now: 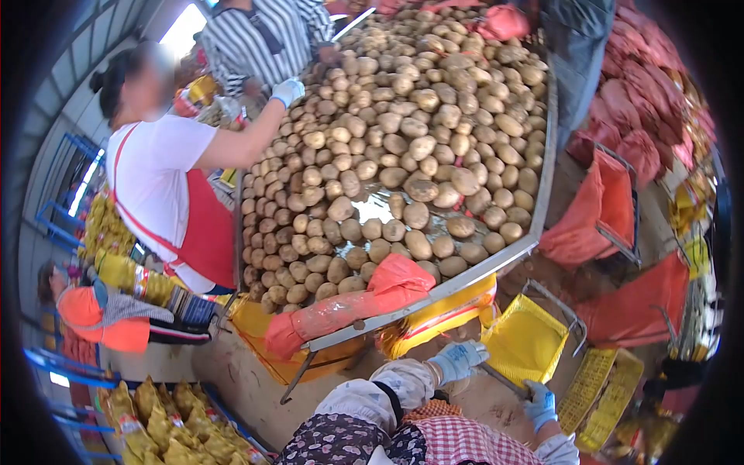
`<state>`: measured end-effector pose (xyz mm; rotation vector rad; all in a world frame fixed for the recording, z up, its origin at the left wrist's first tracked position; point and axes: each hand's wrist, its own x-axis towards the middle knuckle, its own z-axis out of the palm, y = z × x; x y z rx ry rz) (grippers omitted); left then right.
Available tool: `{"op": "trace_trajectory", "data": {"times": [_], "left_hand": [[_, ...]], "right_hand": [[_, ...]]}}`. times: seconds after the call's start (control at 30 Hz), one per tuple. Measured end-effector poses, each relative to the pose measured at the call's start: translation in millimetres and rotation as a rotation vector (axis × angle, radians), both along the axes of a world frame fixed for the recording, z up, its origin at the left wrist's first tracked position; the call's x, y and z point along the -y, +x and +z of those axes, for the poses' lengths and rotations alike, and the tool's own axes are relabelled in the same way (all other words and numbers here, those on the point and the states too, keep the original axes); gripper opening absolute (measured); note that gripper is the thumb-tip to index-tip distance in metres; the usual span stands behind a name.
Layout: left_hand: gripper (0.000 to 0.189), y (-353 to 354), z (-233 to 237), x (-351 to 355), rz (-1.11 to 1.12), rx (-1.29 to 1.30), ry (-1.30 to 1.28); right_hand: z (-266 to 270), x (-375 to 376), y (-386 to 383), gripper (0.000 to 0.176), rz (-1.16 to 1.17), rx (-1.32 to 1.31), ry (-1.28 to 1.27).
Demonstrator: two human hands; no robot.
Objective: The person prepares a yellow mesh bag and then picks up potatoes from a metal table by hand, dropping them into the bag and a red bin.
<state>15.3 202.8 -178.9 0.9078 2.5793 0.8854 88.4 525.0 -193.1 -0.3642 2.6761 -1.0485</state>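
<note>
Item, nearest: right hand [540,403] in a blue glove, sleeve cut off by the lower frame edge. Its fingers curl at the near corner of a yellow mesh bag [527,341], but the glove's back hides the grip, so whether it holds the bag cannot be told. Left hand [457,360], also blue-gloved, has its fingers closed narrow on the same bag's edge. The bag lies between and just beyond the two hands, spread cornerwise. Its long axis runs from the left hand up and away toward a metal frame [559,306], and its mouth is hard to make out. Beside the right hand, on its outer side, is a stack of flat yellow mesh sacks [606,397]. Just beyond the left hand a yellow bag with a red band [442,318] hangs under the table rim [496,267]; its print is too blurred to read. Further to that hand's outer side an orange-red bundle [353,306] lies over the rim, sleeve or sack not clear. Beyond both hands the table carries a deep heap of potatoes [411,139]. Beyond the right hand are red mesh sacks on frames [601,209], then filled red sacks [647,101], partly lost in the dark lens border. Far to the left hand's side a co-worker in a white shirt and red apron [167,201] lays a co-worker's gloved hand [288,91] on the heap. A person in a striped shirt [260,39] stands behind, cut off at the top. Filled yellow bags [163,422] sit low on that side.
</note>
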Motion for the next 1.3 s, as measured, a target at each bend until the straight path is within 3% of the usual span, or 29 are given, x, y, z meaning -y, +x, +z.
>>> {"op": "trace_trajectory", "data": {"times": [0.1, 0.23, 0.27, 0.3, 0.37, 0.4, 0.5, 0.53, 0.57, 0.6, 0.63, 0.67, 0.7, 0.73, 0.77, 0.8, 0.87, 0.93, 1.03, 1.13, 1.17, 1.27, 1.3], "left_hand": [[0.043, 7, 3, 3, 0.055, -0.005, 0.041], [0.046, 6, -8, 1, 0.053, 0.023, 0.011], [0.048, 6, -14, -1, 0.085, -0.012, 0.051], [0.05, 6, -14, -2, 0.115, -0.052, 0.091], [0.053, 11, -10, -5, 0.07, -0.139, 0.115], [0.057, 11, -5, -4, 0.016, -0.227, 0.127], [0.054, 24, 19, 13, -0.093, -0.28, 0.204], [0.047, 26, 37, 30, -0.053, -0.304, 0.339], [0.042, 25, 72, 55, -0.028, -0.178, 0.379], [0.037, 23, 107, 87, -0.003, -0.054, 0.414], [0.034, 23, 129, 121, 0.136, -0.12, 0.393], [0.031, 25, 143, 157, 0.28, -0.183, 0.37], [0.028, 27, 136, 194, 0.477, -0.484, 0.292], [0.031, 31, 152, 237, 0.693, -0.548, 0.183], [0.036, 25, 155, 283, 0.939, -0.393, 0.286], [0.045, 36, 150, 317, 1.273, -0.38, 0.033], [0.06, 44, 109, 389, 1.561, -0.473, -0.474], [0.065, 49, 73, 403, 1.499, -0.402, -0.481], [0.072, 53, 58, 400, 1.395, -0.332, -0.551], [0.061, 60, 75, 406, 1.275, -0.273, -0.093], [0.061, 64, 74, 408, 1.287, -0.268, -0.093], [0.051, 75, 69, 410, 1.637, -0.403, 0.877], [0.051, 76, 65, 409, 1.643, -0.397, 0.878]], "right_hand": [[13, 5, -2, 0.043, 0.0, 0.057, -0.043], [16, 11, -3, 0.044, 0.054, 0.075, 0.275], [-3, 5, -4, 0.045, 0.112, -0.139, 0.291], [-7, 4, -3, 0.045, 0.121, -0.138, 0.301], [-12, 5, -4, 0.046, 0.087, -0.385, 0.305], [-20, -2, 4, 0.046, 0.046, -0.302, 0.35], [5, -1, 19, 0.051, 0.224, -0.414, 0.423], [-9, -29, 22, 0.057, 0.377, -0.492, 0.448], [1, -31, 25, 0.057, 0.357, -0.487, 0.469], [24, -33, 25, 0.057, 0.352, -0.249, 0.553], [57, -28, 20, 0.057, 0.343, -0.008, 0.629], [107, 16, 25, 0.048, 0.186, -0.37, 0.437], [120, 40, 12, 0.048, 0.176, -0.37, 0.457], [129, 61, -2, 0.045, 0.111, -0.443, 0.434], [137, 84, -20, 0.043, 0.049, -0.519, 0.409], [146, 114, -40, 0.04, 0.054, -0.479, 0.357], [165, 193, -89, 0.037, 0.111, -0.431, 0.217], [180, 279, -134, 0.041, 0.257, -0.432, 0.094], [186, 396, -186, 0.048, 0.376, -0.525, 0.169], [153, 464, -224, 0.056, 0.368, -0.512, 0.336], [137, 477, -231, 0.058, 0.346, -0.477, 0.445], [110, 490, -242, 0.054, 0.409, -0.508, 0.631], [111, 490, -243, 0.054, 0.415, -0.504, 0.635]]}}
